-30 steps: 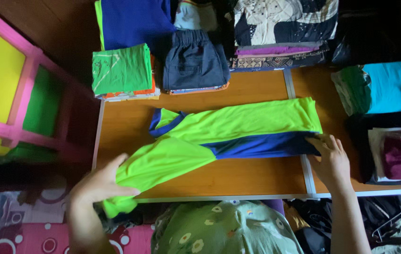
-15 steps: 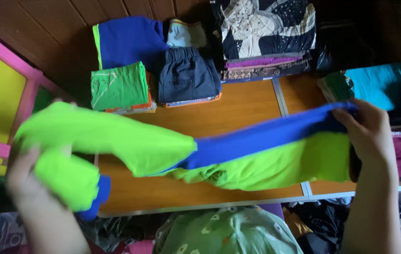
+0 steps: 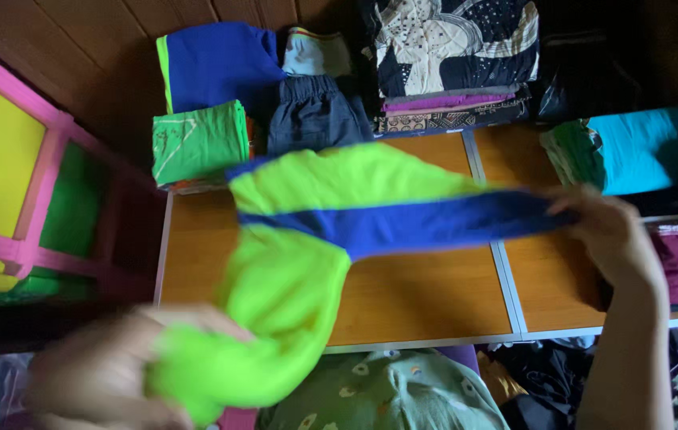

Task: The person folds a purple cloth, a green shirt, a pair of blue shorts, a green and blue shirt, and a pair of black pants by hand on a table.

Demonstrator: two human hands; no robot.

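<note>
Now both hands grip the green-and-blue shirt [image 3: 315, 215] above the table [image 3: 426, 295]: left hand [image 3: 108, 370] low and blurred, right hand [image 3: 613, 235] raised.

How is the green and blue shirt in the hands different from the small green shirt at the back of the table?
The green and blue shirt is lifted above the table, stretched between the left hand and the right hand; the small green shirt lies on a pile. The first is unfolded and long; the second is folded into a square. The first is lime with a blue band; the second is darker green. Both are cloth garments.
</note>
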